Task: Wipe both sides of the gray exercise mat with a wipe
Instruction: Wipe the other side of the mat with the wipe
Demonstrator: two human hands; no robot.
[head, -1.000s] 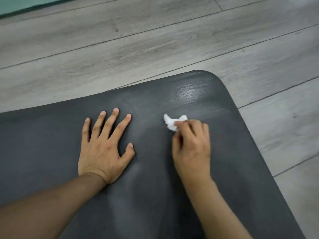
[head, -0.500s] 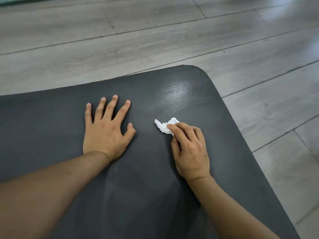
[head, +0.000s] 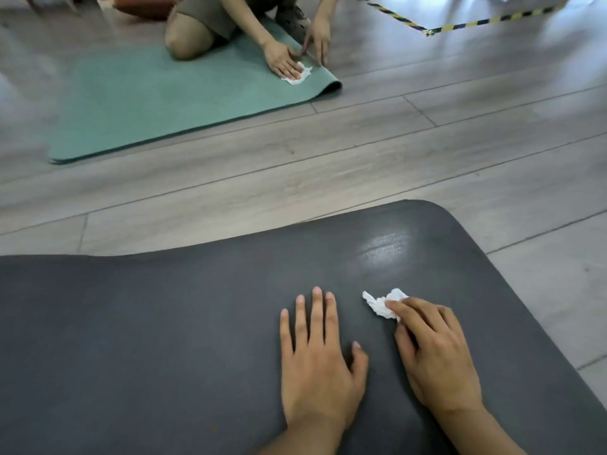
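Note:
The dark gray exercise mat lies flat on the wooden floor and fills the lower part of the view, its rounded far right corner showing a damp sheen. My left hand rests flat on the mat with fingers straight and spread. Just to its right, my right hand holds a crumpled white wipe against the mat, fingers curled over it. Part of the wipe sticks out beyond my fingertips.
Across a strip of grey plank floor, a green mat lies at the back left. Another person kneels there, wiping it with a white wipe. Black-and-yellow tape runs at the upper right.
The view has tilted up and to the left, bringing the green mat and the other person into view. My hands now sit closer together on the mat, the wipe still under my right fingers.

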